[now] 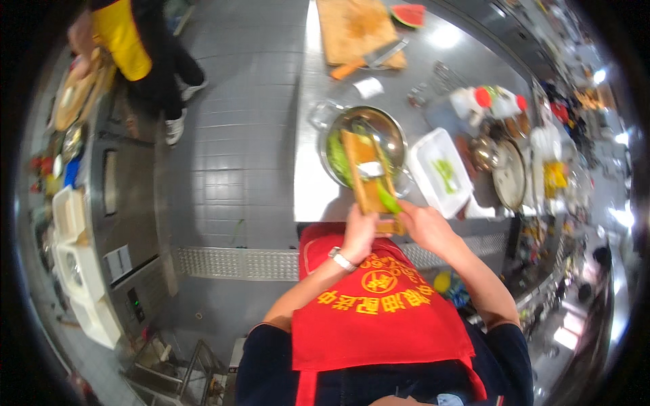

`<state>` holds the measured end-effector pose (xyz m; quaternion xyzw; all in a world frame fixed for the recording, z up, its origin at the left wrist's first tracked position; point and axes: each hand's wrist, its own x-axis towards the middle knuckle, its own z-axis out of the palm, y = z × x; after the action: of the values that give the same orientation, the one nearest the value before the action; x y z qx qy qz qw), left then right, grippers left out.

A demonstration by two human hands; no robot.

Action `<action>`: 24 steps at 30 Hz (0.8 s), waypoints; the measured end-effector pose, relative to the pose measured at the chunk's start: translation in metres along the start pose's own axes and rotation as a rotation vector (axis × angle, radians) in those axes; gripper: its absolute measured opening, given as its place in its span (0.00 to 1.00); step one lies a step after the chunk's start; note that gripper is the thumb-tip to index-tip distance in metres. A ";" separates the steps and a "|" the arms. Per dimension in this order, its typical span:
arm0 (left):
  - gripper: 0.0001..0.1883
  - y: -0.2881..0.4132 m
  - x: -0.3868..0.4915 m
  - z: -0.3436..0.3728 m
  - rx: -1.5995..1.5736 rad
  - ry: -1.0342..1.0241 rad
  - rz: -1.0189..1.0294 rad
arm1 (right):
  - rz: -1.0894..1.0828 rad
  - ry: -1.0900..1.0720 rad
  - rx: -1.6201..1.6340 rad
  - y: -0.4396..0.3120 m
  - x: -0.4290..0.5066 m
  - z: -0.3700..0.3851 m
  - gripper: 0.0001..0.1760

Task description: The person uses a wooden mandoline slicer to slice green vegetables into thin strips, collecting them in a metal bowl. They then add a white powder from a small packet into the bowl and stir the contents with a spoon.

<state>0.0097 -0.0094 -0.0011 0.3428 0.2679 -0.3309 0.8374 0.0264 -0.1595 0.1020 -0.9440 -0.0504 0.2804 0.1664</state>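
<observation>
My left hand (361, 234) grips the near end of a wooden slicer with a metal blade (361, 190), which leans over a steel pot (401, 127). In my right hand (424, 223) is a long green vegetable (388, 198), its far end on the slicer board just below the blade. Green shreds (337, 157) lie in the pot under and beside the slicer. To the right of the pot, a white plastic tray (419, 167) holds a few green pieces (445, 175).
Beyond the pot lie a wooden cutting board (350, 30), a knife with an orange handle (348, 68) and a watermelon piece (409, 16). Red-capped bottles (469, 104) and a round lidded pan (509, 175) stand at right. Another person (152, 66) works at the left counter.
</observation>
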 end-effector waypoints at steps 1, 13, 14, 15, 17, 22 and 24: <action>0.17 0.000 0.001 0.000 0.015 -0.004 0.017 | -0.034 0.003 0.014 0.000 -0.001 0.000 0.13; 0.22 -0.005 0.002 0.001 0.071 0.102 -0.017 | -0.109 0.043 -0.052 0.009 0.082 0.032 0.10; 0.21 -0.003 0.005 -0.001 0.115 0.116 0.008 | -0.125 0.056 -0.065 0.009 0.089 0.036 0.10; 0.21 -0.002 0.008 -0.004 0.136 0.134 0.002 | -0.115 0.062 -0.075 0.009 0.093 0.039 0.10; 0.22 -0.002 0.013 -0.005 0.129 0.129 0.034 | -0.075 0.073 -0.106 0.010 0.097 0.045 0.11; 0.20 -0.004 0.011 0.000 0.103 0.070 0.032 | 0.040 0.105 -0.091 0.003 0.115 0.049 0.14; 0.19 -0.002 0.008 0.002 0.064 0.049 0.023 | 0.045 0.129 -0.083 -0.001 0.122 0.047 0.15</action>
<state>0.0134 -0.0151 -0.0061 0.3806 0.2737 -0.3210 0.8229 0.1035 -0.1222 0.0030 -0.9671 -0.0300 0.2202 0.1238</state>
